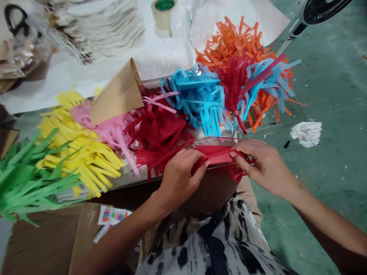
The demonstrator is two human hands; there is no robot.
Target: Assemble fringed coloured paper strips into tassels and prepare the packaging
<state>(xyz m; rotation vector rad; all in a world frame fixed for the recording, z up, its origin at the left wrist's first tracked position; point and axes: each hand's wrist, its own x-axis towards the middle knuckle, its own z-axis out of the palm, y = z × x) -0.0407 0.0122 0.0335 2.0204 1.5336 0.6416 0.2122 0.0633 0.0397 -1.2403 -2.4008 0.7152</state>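
Stretched between my hands is a piece of red tissue paper (217, 153), held over the table's front edge. My left hand (183, 170) pinches its left end between thumb and fingers. At the other end my right hand (258, 162) grips the same paper, where it looks bunched or rolled. Some red fringe hangs below the fingers. Just behind and left of my left hand lies a pile of dark red fringed tissue paper (160, 126). A bundle of blue fringed tissue paper (200, 97) rests behind the held piece.
Left lie pink (114, 131), yellow (77, 143) and green fringe bundles (31, 175), with a brown paper piece (117, 95) on top. Orange fringe (235, 42) is back right. A tape roll (163, 17) and scissors (15, 19) sit farther back. Crumpled white paper (306, 133) lies on the floor.
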